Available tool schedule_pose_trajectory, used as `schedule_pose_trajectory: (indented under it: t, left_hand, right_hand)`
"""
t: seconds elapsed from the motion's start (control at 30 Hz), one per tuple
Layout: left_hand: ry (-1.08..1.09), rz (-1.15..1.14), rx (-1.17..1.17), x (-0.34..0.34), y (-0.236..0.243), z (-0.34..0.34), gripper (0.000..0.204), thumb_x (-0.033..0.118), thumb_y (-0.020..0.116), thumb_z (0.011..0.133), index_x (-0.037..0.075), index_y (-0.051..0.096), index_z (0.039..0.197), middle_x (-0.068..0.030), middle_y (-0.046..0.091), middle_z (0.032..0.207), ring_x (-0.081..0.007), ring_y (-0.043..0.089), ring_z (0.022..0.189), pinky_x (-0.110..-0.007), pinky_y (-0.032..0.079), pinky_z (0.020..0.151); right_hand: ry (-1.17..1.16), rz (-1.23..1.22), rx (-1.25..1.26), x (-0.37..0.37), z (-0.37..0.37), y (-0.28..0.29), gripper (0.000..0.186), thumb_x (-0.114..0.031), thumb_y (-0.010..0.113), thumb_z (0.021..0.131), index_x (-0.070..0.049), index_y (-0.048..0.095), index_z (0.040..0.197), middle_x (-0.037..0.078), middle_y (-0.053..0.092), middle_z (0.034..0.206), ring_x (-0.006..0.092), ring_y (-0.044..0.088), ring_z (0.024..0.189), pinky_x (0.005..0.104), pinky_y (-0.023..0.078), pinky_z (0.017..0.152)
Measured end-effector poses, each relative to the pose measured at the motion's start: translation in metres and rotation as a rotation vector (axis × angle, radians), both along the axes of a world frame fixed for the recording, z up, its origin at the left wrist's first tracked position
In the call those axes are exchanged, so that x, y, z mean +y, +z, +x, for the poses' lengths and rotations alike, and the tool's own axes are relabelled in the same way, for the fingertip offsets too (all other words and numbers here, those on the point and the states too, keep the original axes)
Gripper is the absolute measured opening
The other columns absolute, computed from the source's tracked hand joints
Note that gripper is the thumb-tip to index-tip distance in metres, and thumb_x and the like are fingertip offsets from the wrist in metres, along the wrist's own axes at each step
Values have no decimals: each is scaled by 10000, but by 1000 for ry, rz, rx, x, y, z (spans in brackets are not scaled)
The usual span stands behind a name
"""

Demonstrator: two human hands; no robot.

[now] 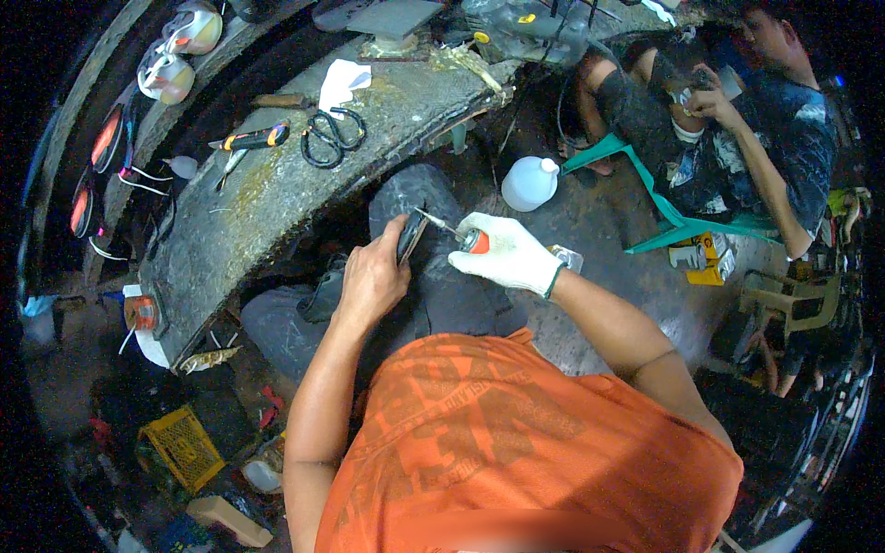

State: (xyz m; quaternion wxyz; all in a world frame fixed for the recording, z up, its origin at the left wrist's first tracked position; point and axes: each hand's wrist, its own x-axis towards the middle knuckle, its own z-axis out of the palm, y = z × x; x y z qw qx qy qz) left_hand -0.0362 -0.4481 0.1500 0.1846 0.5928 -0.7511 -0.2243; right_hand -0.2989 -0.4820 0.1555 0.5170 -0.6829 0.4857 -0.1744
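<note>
My bare left hand (373, 278) is closed around a dark, flat, thin piece (412, 237), held edge-up above my lap; its kind is not clear. Opposite it, my right hand (513, 253), in a white knit glove, grips a hand tool (477, 242) with an orange and black handle. The tool's thin metal shaft points left, its tip at or very near the top of the dark piece; whether they touch I cannot tell. On the bench beyond lie black-handled scissors (324, 140) and an orange and black utility knife (256, 137).
A stone-like bench (217, 235) curves along my left, with white cut pieces (344, 83) on it. A white plastic jug (530, 182) stands on the floor ahead. Another person (774, 138) sits at the right, near a green strip (659, 205). A yellow crate (184, 449) lies lower left.
</note>
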Motion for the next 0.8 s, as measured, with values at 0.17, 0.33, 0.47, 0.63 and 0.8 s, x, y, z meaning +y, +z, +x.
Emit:
schedule_pose_trajectory:
  t: [0.17,0.33,0.47,0.63,0.8]
  left_hand:
    - [16,66,5,-3,2,1,729,-5,709,807,66,516,1507,-317,750,1022,-511,724,987,-605,555,886]
    - [14,51,33,-5,3,3,735,-3,708,805,64,511,1510,-327,747,1018,-523,721,985,-610,553,896]
    - [33,87,21,-6,1,4,741,7,715,808,60,504,1516,-330,745,1024,-529,717,986,-606,552,901]
    - [34,93,51,-10,-2,9,747,19,723,816,54,492,1526,-336,743,1036,-535,713,1000,-607,548,911]
    - [55,121,51,-12,-3,9,757,27,726,813,62,492,1532,-341,742,1047,-537,714,1022,-605,549,925]
  right_hand:
    - [40,-58,86,4,4,0,535,-431,852,907,-24,693,1217,166,753,1000,284,736,932,397,584,850]
    - [-43,-139,10,6,11,-7,556,-488,832,902,-49,692,1212,186,762,989,349,758,923,429,596,855]
    - [-38,-184,49,6,16,-10,543,-503,821,903,-66,692,1199,199,774,1006,387,765,947,449,601,856]
    - [-13,-194,113,10,25,-7,522,-499,815,901,-81,680,1185,213,780,1009,433,763,962,487,605,841]
    - [-21,-230,126,13,29,-1,515,-521,794,910,-92,672,1167,217,775,989,457,750,949,512,600,827]
